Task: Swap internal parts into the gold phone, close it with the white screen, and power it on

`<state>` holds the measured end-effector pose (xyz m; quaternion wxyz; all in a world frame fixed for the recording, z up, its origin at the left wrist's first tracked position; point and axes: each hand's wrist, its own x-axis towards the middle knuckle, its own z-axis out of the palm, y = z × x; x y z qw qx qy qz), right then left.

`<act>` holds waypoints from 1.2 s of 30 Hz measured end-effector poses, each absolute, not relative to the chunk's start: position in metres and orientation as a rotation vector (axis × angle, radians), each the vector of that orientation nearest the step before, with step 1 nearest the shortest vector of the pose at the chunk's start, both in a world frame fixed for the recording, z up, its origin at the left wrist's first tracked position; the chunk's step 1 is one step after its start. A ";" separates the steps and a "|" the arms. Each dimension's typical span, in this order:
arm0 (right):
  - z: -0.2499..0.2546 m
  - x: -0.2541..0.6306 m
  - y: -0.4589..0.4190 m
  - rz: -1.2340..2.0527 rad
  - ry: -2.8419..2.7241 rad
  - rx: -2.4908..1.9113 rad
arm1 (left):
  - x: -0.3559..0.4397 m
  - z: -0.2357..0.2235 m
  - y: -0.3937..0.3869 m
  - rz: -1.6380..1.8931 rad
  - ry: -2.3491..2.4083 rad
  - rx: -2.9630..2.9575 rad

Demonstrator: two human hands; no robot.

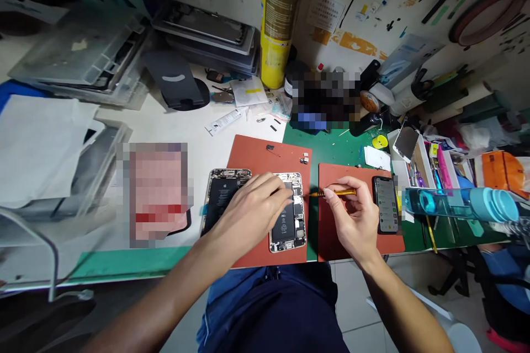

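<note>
My right hand grips a thin gold screwdriver lying nearly level, its tip pointing left at the right edge of an opened phone. Over the upper left part of that phone, my left hand reaches with bent fingers drawn together; whatever they pinch, if anything, is hidden. A black battery and circuit parts show inside the phone. To its left lies a second opened phone, partly covered by my left hand. Both rest on a reddish-brown mat. Small loose parts sit near the mat's upper right corner.
Right of the gap, a second mat carries a lit smartphone. A blue bottle lies beyond it, near a tool box. Behind stand a yellow spray can and a phone stand. Plastic cases are stacked left.
</note>
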<state>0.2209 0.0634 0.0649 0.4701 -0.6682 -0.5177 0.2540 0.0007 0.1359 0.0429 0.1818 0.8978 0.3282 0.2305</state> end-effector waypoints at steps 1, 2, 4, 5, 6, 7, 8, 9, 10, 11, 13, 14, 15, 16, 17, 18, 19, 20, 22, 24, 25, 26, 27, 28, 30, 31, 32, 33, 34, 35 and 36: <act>0.064 0.221 0.061 0.614 -1.237 -1.635 | 0.005 0.041 0.134 0.631 0.939 2.529; 0.063 0.222 0.058 0.604 -1.204 -1.634 | 0.009 0.040 0.133 0.610 0.952 2.519; 0.061 0.222 0.053 0.594 -1.141 -1.642 | 0.018 0.037 0.132 0.568 0.977 2.496; 0.061 0.223 0.051 0.598 -1.115 -1.649 | 0.022 0.036 0.132 0.551 0.988 2.491; 0.060 0.223 0.048 0.605 -1.093 -1.658 | 0.025 0.035 0.132 0.530 0.999 2.490; 0.060 0.224 0.046 0.614 -1.078 -1.665 | 0.027 0.034 0.133 0.510 1.014 2.493; 0.060 0.225 0.044 0.619 -1.070 -1.669 | 0.029 0.033 0.133 0.493 1.027 2.497; 0.060 0.226 0.042 0.620 -1.067 -1.669 | 0.030 0.032 0.133 0.478 1.037 2.501; 0.060 0.228 0.041 0.620 -1.068 -1.665 | 0.032 0.032 0.132 0.468 1.044 2.505; 0.060 0.229 0.039 0.619 -1.068 -1.659 | 0.033 0.031 0.131 0.460 1.049 2.509; 0.060 0.231 0.038 0.622 -1.060 -1.648 | 0.035 0.031 0.130 0.450 1.058 2.512; 0.060 0.231 0.037 0.626 -1.053 -1.644 | 0.035 0.031 0.130 0.444 1.062 2.512; 0.060 0.232 0.036 0.630 -1.044 -1.642 | 0.036 0.032 0.130 0.439 1.067 2.511; 0.061 0.232 0.036 0.632 -1.037 -1.639 | 0.036 0.034 0.130 0.430 1.074 2.512; 0.061 0.232 0.036 0.632 -1.030 -1.635 | 0.035 0.036 0.132 0.428 1.079 2.509; 0.061 0.232 0.035 0.631 -1.025 -1.632 | 0.033 0.039 0.133 0.440 1.078 2.488; 0.062 0.232 0.035 0.630 -1.019 -1.629 | 0.030 0.042 0.136 0.467 1.073 2.442; 0.062 0.232 0.035 0.631 -1.013 -1.628 | 0.026 0.044 0.138 0.507 1.069 2.373; 0.064 0.231 0.036 0.640 -1.002 -1.623 | 0.017 0.047 0.142 0.582 1.071 2.193; 0.066 0.229 0.038 0.662 -0.988 -1.610 | 0.008 0.048 0.143 0.617 1.099 2.057; 0.067 0.228 0.039 0.678 -0.981 -1.600 | 0.005 0.047 0.142 0.630 1.115 2.025; 0.068 0.226 0.040 0.696 -0.974 -1.589 | 0.002 0.045 0.140 0.645 1.123 2.008; 0.069 0.224 0.041 0.715 -0.968 -1.576 | 0.001 0.044 0.137 0.666 1.124 1.997; 0.069 0.222 0.042 0.733 -0.962 -1.562 | 0.000 0.043 0.134 0.690 1.120 1.990; 0.069 0.217 0.042 0.767 -0.955 -1.536 | 0.001 0.042 0.127 0.742 1.111 1.969; 0.069 0.214 0.041 0.784 -0.954 -1.527 | 0.002 0.043 0.124 0.767 1.111 1.954; 0.069 0.211 0.040 0.798 -0.954 -1.519 | 0.003 0.043 0.121 0.792 1.115 1.938; 0.069 0.208 0.039 0.810 -0.955 -1.510 | 0.004 0.044 0.118 0.821 1.120 1.926; 0.069 0.206 0.038 0.819 -0.955 -1.501 | 0.005 0.044 0.116 0.849 1.125 1.917; 0.069 0.204 0.037 0.823 -0.957 -1.488 | 0.005 0.045 0.114 0.873 1.128 1.913; 0.069 0.202 0.036 0.822 -0.960 -1.472 | 0.006 0.046 0.112 0.893 1.128 1.913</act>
